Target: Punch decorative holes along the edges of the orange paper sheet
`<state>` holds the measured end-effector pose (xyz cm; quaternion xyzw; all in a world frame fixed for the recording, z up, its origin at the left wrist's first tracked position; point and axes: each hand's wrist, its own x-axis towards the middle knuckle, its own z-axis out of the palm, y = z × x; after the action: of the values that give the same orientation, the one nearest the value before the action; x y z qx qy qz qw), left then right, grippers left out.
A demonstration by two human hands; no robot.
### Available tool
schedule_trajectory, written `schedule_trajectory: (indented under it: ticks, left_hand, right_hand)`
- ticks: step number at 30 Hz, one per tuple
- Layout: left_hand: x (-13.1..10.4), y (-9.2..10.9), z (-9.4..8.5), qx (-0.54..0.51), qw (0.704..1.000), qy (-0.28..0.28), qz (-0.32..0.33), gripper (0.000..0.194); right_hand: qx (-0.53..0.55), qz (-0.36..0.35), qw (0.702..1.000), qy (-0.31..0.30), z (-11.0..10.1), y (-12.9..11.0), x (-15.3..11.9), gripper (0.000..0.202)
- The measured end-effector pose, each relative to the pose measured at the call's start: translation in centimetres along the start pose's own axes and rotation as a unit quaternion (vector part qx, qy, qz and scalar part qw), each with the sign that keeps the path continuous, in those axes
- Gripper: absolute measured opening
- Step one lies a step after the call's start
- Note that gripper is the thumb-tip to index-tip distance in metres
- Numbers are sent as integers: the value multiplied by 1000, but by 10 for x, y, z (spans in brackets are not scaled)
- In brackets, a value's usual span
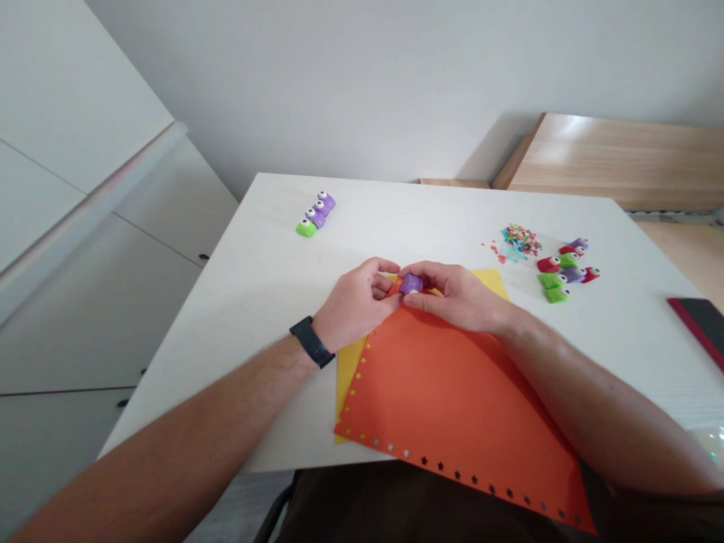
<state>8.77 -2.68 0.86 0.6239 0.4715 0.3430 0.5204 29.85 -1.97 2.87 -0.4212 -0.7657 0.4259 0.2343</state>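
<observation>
A small purple craft punch (412,283) with an eye-like white button sits at the upper edge of an orange sheet of paper (441,385). My right hand (452,292) is closed around the punch with thumb and fingers. Opposite it, my left hand (365,292) has its fingers curled and its thumb on the orange sheet's upper left corner, right beside the punch. Small star-shaped holes run along the sheet's left and lower edges. Beneath it lies a yellow sheet (351,366), partly covered. My right forearm hides the orange sheet's right side.
Several purple and green punches (317,213) stand in a row at the far left of the white table (237,302). At the right are several red, green and purple punches (566,270) beside a pile of colourful paper bits (517,241). A dark, red-edged object (701,324) lies far right.
</observation>
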Motion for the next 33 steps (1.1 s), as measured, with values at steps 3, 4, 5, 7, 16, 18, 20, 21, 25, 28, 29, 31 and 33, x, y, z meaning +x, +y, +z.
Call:
schedule_trajectory:
  ticks: [3, 4, 5, 7, 16, 18, 20, 21, 25, 28, 29, 31, 33]
  left_hand:
    - [0, 1, 0, 2, 1000, 1, -5, 40]
    - [0, 2, 0, 4, 1000, 2, -5, 40]
    - [0, 2, 0, 5, 1000, 2, -4, 40]
    - [-1, 2, 0, 8, 1000, 3, -1, 40]
    - [0, -1, 0, 11, 1000, 0, 2, 43]
    - [0, 0, 0, 8, 1000, -2, 2, 43]
    - [0, 0, 0, 8, 1000, -5, 2, 44]
    - [0, 0, 0, 8, 1000, -7, 2, 44]
    - [0, -2, 0, 7, 1000, -14, 7, 45]
    - [0, -3, 0, 15, 1000, -16, 10, 46]
    - [0, -3, 0, 19, 1000, -15, 10, 46]
    - [0, -2, -1, 26, 999, -16, 12, 46]
    - [-1, -1, -1, 33, 999, -17, 15, 45]
  right_hand:
    - [1, -2, 1000, 3, 0, 0, 0, 28]
    - [0, -3, 1000, 4, 0, -1, 0, 27]
    - [-1, -3, 1000, 4, 0, -1, 0, 27]
    - [-1, -2, 1000, 4, -1, -3, 1, 26]
    - [17, 13, 1000, 22, 4, -5, 3, 19]
    - [14, 12, 999, 29, 6, -6, 3, 18]
    - [8, 13, 999, 35, 7, -6, 3, 17]
    - [5, 15, 999, 38, 7, -7, 3, 17]
    - [4, 21, 999, 44, 8, -7, 4, 16]
    - [6, 24, 999, 43, 8, -7, 4, 16]
    - [5, 25, 999, 43, 8, -7, 4, 16]
    - [2, 25, 999, 43, 8, -6, 4, 16]
    - [-3, 23, 999, 44, 8, -6, 3, 16]
